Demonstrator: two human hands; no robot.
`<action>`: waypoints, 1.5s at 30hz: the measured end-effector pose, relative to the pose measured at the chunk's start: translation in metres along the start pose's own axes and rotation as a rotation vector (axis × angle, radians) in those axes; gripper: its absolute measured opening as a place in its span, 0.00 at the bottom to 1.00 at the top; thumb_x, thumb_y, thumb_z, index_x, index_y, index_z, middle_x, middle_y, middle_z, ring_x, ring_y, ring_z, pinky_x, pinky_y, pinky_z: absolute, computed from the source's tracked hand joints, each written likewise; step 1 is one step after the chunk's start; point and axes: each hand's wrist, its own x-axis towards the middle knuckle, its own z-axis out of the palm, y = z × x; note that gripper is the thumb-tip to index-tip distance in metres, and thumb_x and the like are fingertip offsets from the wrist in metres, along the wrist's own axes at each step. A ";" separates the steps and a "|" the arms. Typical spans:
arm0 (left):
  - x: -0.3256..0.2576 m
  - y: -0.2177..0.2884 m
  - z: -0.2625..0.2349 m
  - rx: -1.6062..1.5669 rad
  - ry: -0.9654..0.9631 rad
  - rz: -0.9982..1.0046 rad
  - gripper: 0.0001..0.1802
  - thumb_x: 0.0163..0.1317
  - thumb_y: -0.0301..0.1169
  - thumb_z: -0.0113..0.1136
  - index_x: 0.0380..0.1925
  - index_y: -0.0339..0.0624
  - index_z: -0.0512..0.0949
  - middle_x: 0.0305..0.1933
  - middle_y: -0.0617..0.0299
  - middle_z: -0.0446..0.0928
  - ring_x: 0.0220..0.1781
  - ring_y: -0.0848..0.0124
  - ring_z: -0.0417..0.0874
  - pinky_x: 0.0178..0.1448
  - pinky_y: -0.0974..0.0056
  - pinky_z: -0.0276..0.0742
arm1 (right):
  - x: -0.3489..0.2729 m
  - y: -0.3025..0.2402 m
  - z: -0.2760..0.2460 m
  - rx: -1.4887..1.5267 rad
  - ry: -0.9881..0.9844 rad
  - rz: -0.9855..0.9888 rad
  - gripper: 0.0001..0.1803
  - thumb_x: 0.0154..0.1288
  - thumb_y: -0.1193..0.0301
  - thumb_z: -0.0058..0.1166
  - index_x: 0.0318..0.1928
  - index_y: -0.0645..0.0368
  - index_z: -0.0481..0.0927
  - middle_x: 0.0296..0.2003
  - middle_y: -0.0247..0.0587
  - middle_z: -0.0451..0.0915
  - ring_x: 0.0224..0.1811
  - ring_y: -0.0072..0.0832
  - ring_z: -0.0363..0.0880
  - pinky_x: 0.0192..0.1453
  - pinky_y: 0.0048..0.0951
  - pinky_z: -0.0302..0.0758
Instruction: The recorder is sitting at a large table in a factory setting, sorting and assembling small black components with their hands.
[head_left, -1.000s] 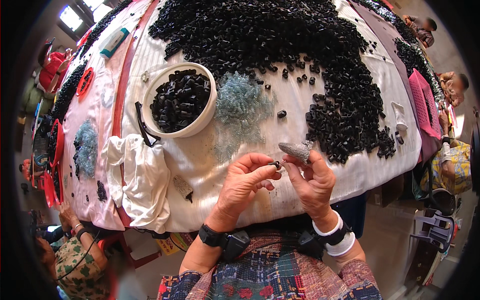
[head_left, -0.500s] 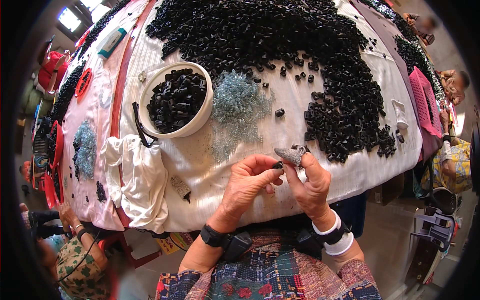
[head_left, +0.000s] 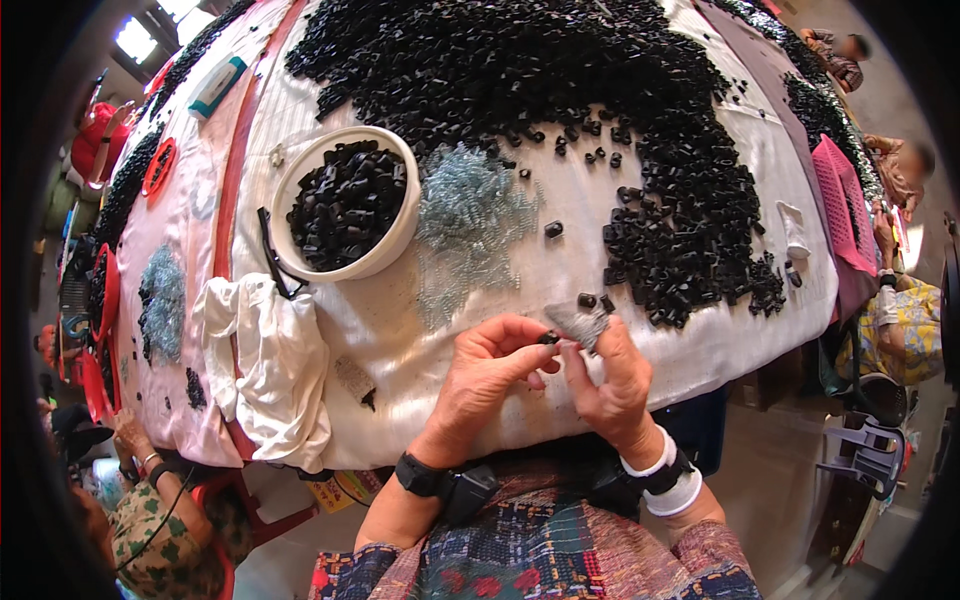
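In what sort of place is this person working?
Probably a workshop for handwork: a cloth-covered table bears a large heap of small black parts and a pile of pale coil-like pieces, and another person is at the lower left.

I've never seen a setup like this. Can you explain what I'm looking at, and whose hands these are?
There is no machine here: a person works with two bare hands. Every picture comes from the left of two cameras worn on their head, looking down; the fisheye lens bends straight edges.

On the cloth-covered table lie a large heap of black parts, a pile of pale coils, a white bowl filled with more black parts, and a white cloth.

The left hand pinches one small part. The right hand is close beside it, apparently wearing a grey finger cover; whether it grips anything is unclear.
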 end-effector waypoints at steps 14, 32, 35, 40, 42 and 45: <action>0.003 -0.004 -0.010 -0.103 -0.052 -0.031 0.10 0.56 0.19 0.60 0.38 0.37 0.74 0.36 0.54 0.81 0.33 0.71 0.81 0.35 0.70 0.78 | 0.008 0.052 -0.028 -0.392 -0.178 0.150 0.23 0.54 0.88 0.47 0.53 0.66 0.71 0.43 0.49 0.79 0.44 0.42 0.77 0.48 0.33 0.75; 0.003 -0.005 -0.011 -0.099 -0.061 -0.041 0.09 0.57 0.19 0.60 0.38 0.36 0.74 0.35 0.54 0.81 0.32 0.72 0.81 0.34 0.71 0.77 | 0.029 0.054 -0.029 -0.334 -0.132 0.009 0.17 0.45 0.88 0.55 0.39 0.64 0.76 0.31 0.44 0.78 0.37 0.41 0.75 0.42 0.34 0.75; 0.004 -0.004 -0.011 -0.101 -0.067 -0.037 0.09 0.57 0.19 0.60 0.38 0.36 0.74 0.35 0.55 0.81 0.32 0.72 0.81 0.34 0.71 0.77 | 0.033 0.061 -0.027 -0.393 -0.210 -0.039 0.17 0.45 0.85 0.56 0.40 0.63 0.77 0.31 0.43 0.78 0.38 0.40 0.76 0.43 0.34 0.75; 0.002 -0.001 -0.009 -0.095 -0.053 -0.050 0.09 0.57 0.19 0.60 0.38 0.37 0.74 0.35 0.55 0.81 0.32 0.72 0.81 0.35 0.71 0.77 | 0.040 0.060 -0.024 -0.434 -0.283 -0.046 0.16 0.47 0.84 0.55 0.40 0.61 0.76 0.32 0.42 0.78 0.39 0.39 0.76 0.45 0.33 0.75; 0.002 -0.002 -0.010 -0.094 -0.060 -0.049 0.09 0.57 0.19 0.60 0.38 0.37 0.74 0.35 0.55 0.81 0.32 0.72 0.81 0.35 0.71 0.77 | 0.040 0.064 -0.020 -0.434 -0.271 -0.051 0.16 0.47 0.84 0.55 0.40 0.61 0.76 0.32 0.42 0.78 0.39 0.39 0.77 0.45 0.33 0.75; 0.002 -0.002 -0.009 -0.105 -0.057 -0.043 0.09 0.57 0.19 0.60 0.38 0.37 0.74 0.35 0.55 0.81 0.32 0.72 0.81 0.35 0.71 0.77 | 0.036 0.070 -0.014 -0.465 -0.220 -0.081 0.17 0.47 0.84 0.55 0.41 0.61 0.76 0.32 0.44 0.78 0.39 0.39 0.77 0.44 0.33 0.75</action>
